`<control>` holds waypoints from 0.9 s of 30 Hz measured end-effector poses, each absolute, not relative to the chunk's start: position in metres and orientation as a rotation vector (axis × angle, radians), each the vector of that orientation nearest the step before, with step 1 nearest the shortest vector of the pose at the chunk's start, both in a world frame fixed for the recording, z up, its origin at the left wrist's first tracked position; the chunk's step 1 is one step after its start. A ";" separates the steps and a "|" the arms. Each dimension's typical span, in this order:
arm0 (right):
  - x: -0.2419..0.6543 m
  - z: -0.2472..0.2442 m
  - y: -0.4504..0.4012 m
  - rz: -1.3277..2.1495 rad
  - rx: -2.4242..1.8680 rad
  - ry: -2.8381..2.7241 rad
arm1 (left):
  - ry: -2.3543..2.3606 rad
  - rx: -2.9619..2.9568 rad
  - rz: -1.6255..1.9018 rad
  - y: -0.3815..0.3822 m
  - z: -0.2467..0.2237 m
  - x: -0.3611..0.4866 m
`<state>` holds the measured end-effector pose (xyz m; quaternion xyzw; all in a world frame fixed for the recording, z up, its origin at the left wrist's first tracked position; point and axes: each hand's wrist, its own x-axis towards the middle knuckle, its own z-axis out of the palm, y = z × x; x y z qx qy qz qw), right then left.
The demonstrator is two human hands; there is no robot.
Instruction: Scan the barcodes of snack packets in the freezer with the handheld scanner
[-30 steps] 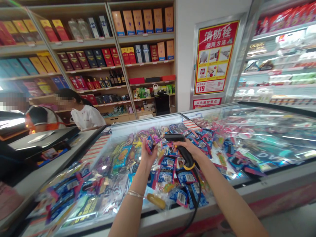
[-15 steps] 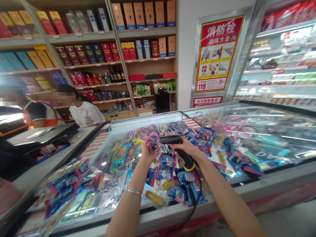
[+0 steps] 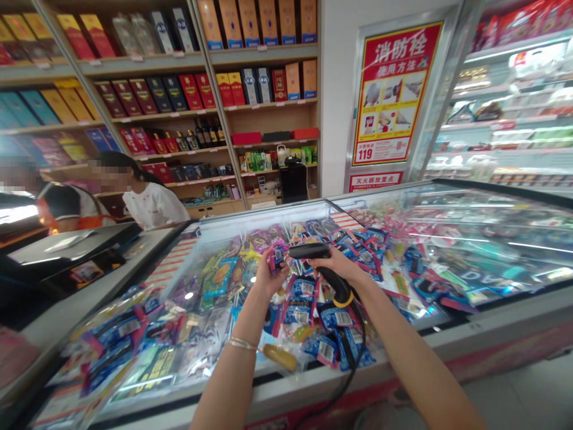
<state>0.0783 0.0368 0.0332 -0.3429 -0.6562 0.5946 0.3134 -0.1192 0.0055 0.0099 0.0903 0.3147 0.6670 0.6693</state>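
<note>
My left hand (image 3: 270, 276) pinches a small blue and pink snack packet (image 3: 277, 258) at its top edge, just above the open chest freezer (image 3: 268, 216). A thin bangle (image 3: 242, 343) circles that wrist. My right hand (image 3: 342, 267) is wrapped around a black corded barcode scanner (image 3: 308, 251) with a yellow ring at its base. The scanner's nose points left, close to the packet. Its black cable (image 3: 360, 343) hangs down over the freezer's front rim. Below both hands lie many blue, pink and foil snack packets (image 3: 304, 316).
A counter (image 3: 85, 280) runs along the left, with a person in a white top (image 3: 154, 206) beyond it and another person (image 3: 67, 206) at far left. Shelves of boxed bottles (image 3: 259, 60), a red notice (image 3: 391, 95) and a refrigerated case (image 3: 505, 119) stand behind.
The packet in my left hand has shifted slightly right, nearer the scanner's nose. The whole scene sits a little higher in the view. The scanner stays in my right hand.
</note>
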 end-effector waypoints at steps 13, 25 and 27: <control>0.078 0.026 0.044 1.608 -0.933 -1.654 | 0.679 0.210 1.502 0.006 0.008 -0.117; 0.036 0.068 0.005 1.750 -0.945 -1.446 | 0.909 0.516 1.892 -0.053 0.057 -0.183; 0.010 0.074 -0.011 1.783 -0.909 -1.417 | 1.044 0.580 2.017 -0.077 0.061 -0.214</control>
